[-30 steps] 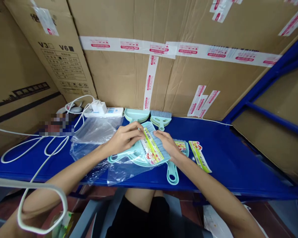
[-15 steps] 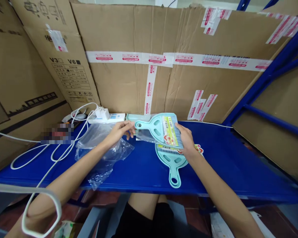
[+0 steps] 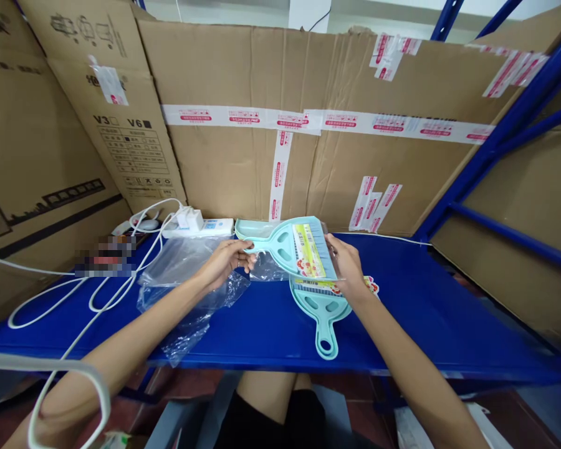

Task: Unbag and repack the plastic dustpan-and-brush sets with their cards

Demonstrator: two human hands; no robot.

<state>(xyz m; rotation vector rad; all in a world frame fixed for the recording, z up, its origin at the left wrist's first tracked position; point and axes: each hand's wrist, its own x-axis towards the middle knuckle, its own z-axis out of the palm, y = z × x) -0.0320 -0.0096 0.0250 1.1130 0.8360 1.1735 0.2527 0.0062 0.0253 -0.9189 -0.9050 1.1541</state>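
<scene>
A light-green dustpan with a blue-grey brush and a yellow label (image 3: pixel 285 247) is held above the table by both hands. My left hand (image 3: pixel 229 260) pinches the end of its handle. Around the right edge of the pan, by the bristles, my right hand (image 3: pixel 347 265) is closed. Below it on the blue table lies a second dustpan set (image 3: pixel 326 317), its handle towards me and its upper part partly covered by the held one. Another light-green piece (image 3: pixel 252 228) lies behind the held set, near the cardboard.
Clear plastic bags (image 3: pixel 182 268) lie on the blue table (image 3: pixel 262 330) at left. White cables (image 3: pixel 105 299) loop beside a power strip (image 3: pixel 217 227). Taped cardboard (image 3: pixel 224 168) stands at the back, and a blue metal frame (image 3: pixel 477 162) at right.
My left hand has closed on the handle end, where its fingers were looser before. The held dustpan has shifted slightly left. The camera view has tilted a little.
</scene>
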